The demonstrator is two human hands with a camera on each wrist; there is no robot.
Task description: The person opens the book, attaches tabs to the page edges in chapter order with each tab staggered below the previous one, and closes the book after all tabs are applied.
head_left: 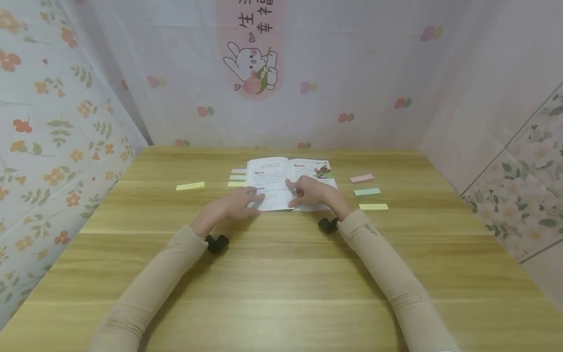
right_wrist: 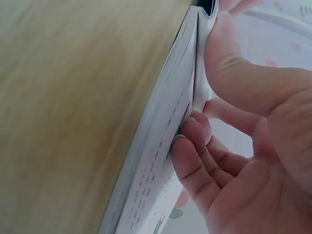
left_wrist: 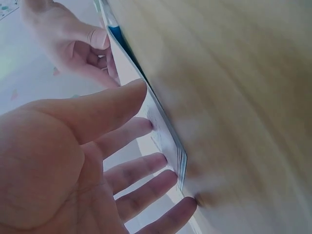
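Observation:
An open book [head_left: 274,171] with printed text lies on the wooden table, a coloured picture on its right page. My left hand [head_left: 237,203] rests at the lower left of the book; in the left wrist view its fingers [left_wrist: 141,173] are spread and extended along the left page and its edge. My right hand [head_left: 310,190] is at the middle of the book. In the right wrist view its thumb [right_wrist: 229,53] presses the paper beside the gutter, and other fingers [right_wrist: 187,156], loosely bent, touch the right page. Pink, green and yellow strips [head_left: 238,177] stick out from the book's left side.
A yellow paper strip [head_left: 190,186] lies left of the book. To the right lie a pink strip [head_left: 362,178], a green strip [head_left: 367,192] and a yellow strip [head_left: 373,207]. A printed curtain [head_left: 334,58] hangs behind the table. Black wrist devices [head_left: 217,243] are worn on both wrists.

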